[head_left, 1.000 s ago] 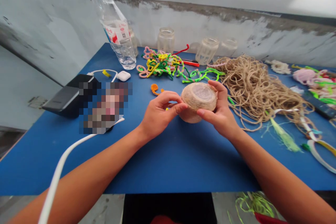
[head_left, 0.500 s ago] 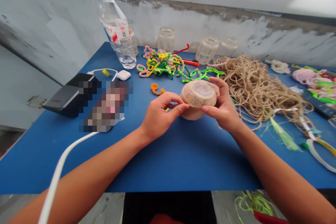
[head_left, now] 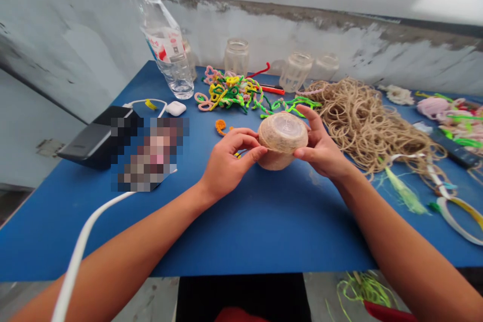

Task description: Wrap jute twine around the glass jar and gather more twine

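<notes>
Left of the jute twine heap (head_left: 350, 121), the left hand (head_left: 234, 160) pinches and the right hand (head_left: 321, 151) cups the twine-wrapped jar (head_left: 282, 142), apparently for the wrapping step, so the next move seems to call for steady support and even tension

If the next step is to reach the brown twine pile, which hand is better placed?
Probably the right hand: it is nearer the twine pile; the left hand is beyond the round brown object.
</notes>
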The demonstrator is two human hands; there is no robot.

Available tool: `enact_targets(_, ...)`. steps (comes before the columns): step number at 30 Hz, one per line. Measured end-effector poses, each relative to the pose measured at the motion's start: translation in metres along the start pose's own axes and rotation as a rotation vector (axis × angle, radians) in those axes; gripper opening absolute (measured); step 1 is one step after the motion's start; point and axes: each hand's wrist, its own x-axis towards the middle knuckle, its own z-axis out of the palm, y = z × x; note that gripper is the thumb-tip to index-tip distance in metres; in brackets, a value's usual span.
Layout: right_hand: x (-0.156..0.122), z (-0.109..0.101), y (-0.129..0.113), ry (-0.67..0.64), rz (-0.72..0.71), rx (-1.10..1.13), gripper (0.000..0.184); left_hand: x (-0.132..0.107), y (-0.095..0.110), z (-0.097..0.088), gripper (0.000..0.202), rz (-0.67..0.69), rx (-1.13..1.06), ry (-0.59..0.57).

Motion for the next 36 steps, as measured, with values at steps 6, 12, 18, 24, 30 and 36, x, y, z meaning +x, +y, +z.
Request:
enact_targets(6, -0.003, 0.004, 0.005, 0.018, 0.02, 0.001, 0.1, 0.002, 0.002, -0.001, 0.02, -0.033, -0.01, -0.007)
enact_targets(12, -0.005, 0.009, 0.014, 0.083, 0.033, -0.041, 0.109, 0.003, 0.004, -0.002, 0.023, -0.076, -0.068, -0.009)
enact_targets(18, -0.004, 0.011, 0.018, 0.111, 0.008, -0.043, 0.106, 0.002, 0.002, -0.001, 0.026, -0.122, -0.16, 0.007)
enact_targets(24, -0.004, 0.015, 0.014, 0.162, -0.042, -0.062, 0.093, 0.001, 0.002, -0.001, 0.027, -0.123, -0.159, -0.001)
enact_targets(30, -0.002, 0.009, 0.007, 0.135, -0.008, -0.014, 0.097, 0.0, 0.004, -0.001, 0.023, -0.057, -0.067, -0.005)
enact_targets(36, -0.002, 0.005, 0.007, 0.068, 0.051, 0.08, 0.091, -0.002, 0.005, 0.0, 0.02, 0.051, -0.019, -0.044)
